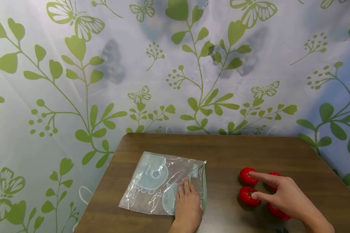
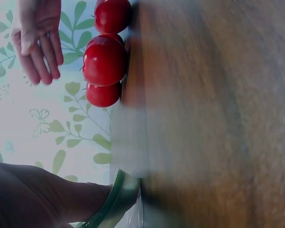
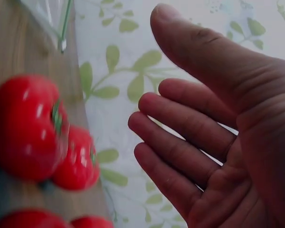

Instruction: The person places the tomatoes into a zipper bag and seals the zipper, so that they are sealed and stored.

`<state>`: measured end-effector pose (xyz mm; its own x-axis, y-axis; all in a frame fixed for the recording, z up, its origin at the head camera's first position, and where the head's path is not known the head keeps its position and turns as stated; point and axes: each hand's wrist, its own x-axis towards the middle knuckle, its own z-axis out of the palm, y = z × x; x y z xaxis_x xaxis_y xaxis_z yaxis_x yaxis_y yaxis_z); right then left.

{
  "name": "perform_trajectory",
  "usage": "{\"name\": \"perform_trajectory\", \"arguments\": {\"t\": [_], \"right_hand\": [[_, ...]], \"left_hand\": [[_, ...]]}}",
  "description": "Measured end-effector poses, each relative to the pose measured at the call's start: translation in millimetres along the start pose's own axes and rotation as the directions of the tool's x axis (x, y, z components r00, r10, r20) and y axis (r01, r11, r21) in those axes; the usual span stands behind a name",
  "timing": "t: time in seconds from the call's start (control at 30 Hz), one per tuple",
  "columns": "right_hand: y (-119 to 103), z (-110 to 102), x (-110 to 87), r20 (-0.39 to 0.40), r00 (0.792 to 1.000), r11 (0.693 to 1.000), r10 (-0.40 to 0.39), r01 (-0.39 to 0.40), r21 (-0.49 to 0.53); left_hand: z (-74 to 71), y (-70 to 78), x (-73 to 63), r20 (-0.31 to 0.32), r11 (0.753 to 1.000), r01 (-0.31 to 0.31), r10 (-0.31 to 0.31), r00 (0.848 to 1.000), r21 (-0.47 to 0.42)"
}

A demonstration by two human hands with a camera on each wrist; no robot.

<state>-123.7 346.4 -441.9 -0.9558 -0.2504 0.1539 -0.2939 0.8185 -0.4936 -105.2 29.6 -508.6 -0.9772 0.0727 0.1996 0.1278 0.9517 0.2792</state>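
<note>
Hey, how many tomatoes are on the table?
4 visible: two tomatoes partly behind the right hand, two others at its thumb and index finger; it may hide more.

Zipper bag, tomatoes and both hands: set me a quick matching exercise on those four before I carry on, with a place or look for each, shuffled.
Things:
1. Left hand
2. Tomatoes
3. Right hand
4. Zipper bag

Place or look:
A. Raised above the tomatoes, holding nothing
B. Transparent, edged in green on one side
C. Resting on the bag
D. Red and glossy, grouped together

Pairs: 1-C, 2-D, 3-A, 4-B
</note>
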Motion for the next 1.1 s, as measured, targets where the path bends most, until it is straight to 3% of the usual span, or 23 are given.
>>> {"name": "perform_trajectory", "arguments": {"t": [0.27,0.53,0.77,0.93,1.1], "right_hand": [[34,-11,-20.3,0.007,0.996,0.996,0.093,-0.093,-0.01],[57,-24,-34.1,0.032,0.971,0.971,0.237,-0.238,0.029],[76,-24,-43.6,-0.045,0.971,0.971,0.234,-0.231,0.064],[90,-21,-53.0,-0.126,0.973,0.977,0.191,-0.176,0.119],[100,-17,-60.9,-0.207,0.963,0.98,0.174,-0.15,0.127]], "left_hand": [[0.0,-0.5,0.8,0.004,1.0,0.006,-0.006,1.0,0.004],[0.1,-0.5,1.2,0.001,1.0,0.002,-0.002,1.0,0.001],[0.5,-1.0,1.1,0.005,1.0,-0.006,0.006,1.0,0.013],[-0.8,-1.0,0.7,0.028,1.0,-0.002,0.002,1.0,0.006],[-0.7,-1.0,1.5,0.039,1.0,0.005,-0.004,0.999,-0.013]]}}
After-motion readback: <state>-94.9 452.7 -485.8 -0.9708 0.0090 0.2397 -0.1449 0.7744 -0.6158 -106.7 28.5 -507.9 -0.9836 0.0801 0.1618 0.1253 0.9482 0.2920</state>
